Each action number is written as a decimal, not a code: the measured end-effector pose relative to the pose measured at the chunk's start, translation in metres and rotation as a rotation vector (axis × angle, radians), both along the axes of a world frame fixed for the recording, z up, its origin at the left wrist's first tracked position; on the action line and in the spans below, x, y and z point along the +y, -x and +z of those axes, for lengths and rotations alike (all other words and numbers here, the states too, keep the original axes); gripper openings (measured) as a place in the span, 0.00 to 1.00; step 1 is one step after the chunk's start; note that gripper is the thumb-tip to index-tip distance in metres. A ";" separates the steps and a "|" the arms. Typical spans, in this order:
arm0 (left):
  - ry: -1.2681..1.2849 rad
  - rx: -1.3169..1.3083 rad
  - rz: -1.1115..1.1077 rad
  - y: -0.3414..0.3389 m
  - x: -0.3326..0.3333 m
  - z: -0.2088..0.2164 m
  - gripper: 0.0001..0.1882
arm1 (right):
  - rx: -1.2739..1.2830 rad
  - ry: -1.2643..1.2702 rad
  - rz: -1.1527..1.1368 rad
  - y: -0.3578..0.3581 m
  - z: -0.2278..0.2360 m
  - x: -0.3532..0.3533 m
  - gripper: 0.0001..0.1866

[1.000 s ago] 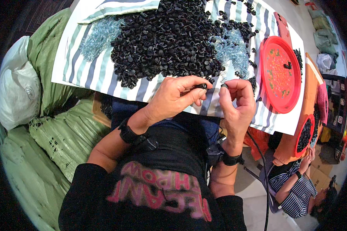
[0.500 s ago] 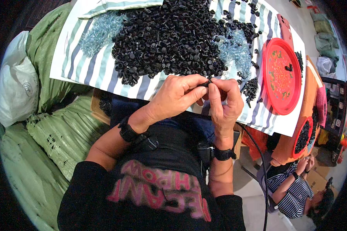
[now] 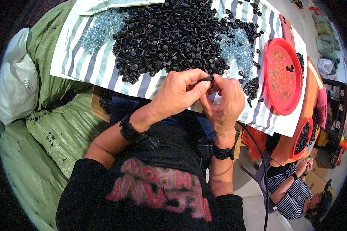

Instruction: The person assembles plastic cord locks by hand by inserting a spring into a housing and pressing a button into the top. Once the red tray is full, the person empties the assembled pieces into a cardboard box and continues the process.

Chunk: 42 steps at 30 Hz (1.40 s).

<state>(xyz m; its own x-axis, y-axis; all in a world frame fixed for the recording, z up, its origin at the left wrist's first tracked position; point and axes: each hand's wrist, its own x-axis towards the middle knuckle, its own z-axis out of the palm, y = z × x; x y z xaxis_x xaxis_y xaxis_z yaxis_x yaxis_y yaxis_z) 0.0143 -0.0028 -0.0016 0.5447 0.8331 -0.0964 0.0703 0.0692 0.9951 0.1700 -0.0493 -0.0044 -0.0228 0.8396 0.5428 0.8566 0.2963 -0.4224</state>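
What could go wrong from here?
The small black part might slip: the left hand pinches it by the fingertips, with the right hand close against it. Dropped, it could be lost among the similar pieces in the black pile.

The clear bits on the right lie right up against black pieces, so the two may mix.

The red plate sits near the table's right edge; a bump could tip it.

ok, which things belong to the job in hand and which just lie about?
Likely in use:
- black part between left hand and right hand
- black pile
- bluish piles
- red tray

Likely just lying about:
- reddish flat object
- green sacks
- white sack
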 end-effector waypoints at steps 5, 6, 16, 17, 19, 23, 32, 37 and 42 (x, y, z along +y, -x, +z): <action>0.011 0.039 -0.009 -0.003 0.000 -0.001 0.09 | -0.057 -0.028 -0.030 -0.001 0.002 0.000 0.20; -0.031 0.084 -0.011 -0.004 0.001 -0.001 0.09 | -0.068 -0.035 -0.027 -0.001 0.002 0.000 0.20; -0.213 0.235 0.021 -0.004 0.002 -0.001 0.08 | 0.017 -0.004 0.099 -0.006 -0.004 0.008 0.24; -0.215 0.222 0.031 -0.005 0.002 -0.002 0.08 | 0.018 -0.004 0.098 -0.006 -0.003 0.008 0.24; -0.217 0.211 0.041 -0.004 0.001 -0.005 0.08 | 0.004 -0.001 0.097 -0.004 -0.001 0.008 0.24; -0.225 0.217 0.019 -0.003 0.002 -0.004 0.09 | 0.125 0.033 0.108 -0.005 -0.006 0.007 0.25; -0.232 0.216 0.040 -0.004 0.001 -0.005 0.09 | 0.134 0.086 0.147 -0.006 -0.002 0.011 0.24; -0.227 0.226 0.022 -0.001 0.002 -0.001 0.10 | 0.128 0.061 0.109 -0.002 -0.001 0.008 0.25; -0.176 0.031 0.042 0.001 0.001 -0.008 0.12 | 0.223 0.090 0.125 0.004 0.003 0.005 0.22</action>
<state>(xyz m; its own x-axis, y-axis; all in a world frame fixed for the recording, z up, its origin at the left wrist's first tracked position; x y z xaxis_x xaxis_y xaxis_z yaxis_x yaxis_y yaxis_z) 0.0133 -0.0021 -0.0096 0.5077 0.8607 0.0369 0.1013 -0.1023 0.9896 0.1660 -0.0447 -0.0014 -0.0169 0.8830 0.4690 0.6984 0.3462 -0.6264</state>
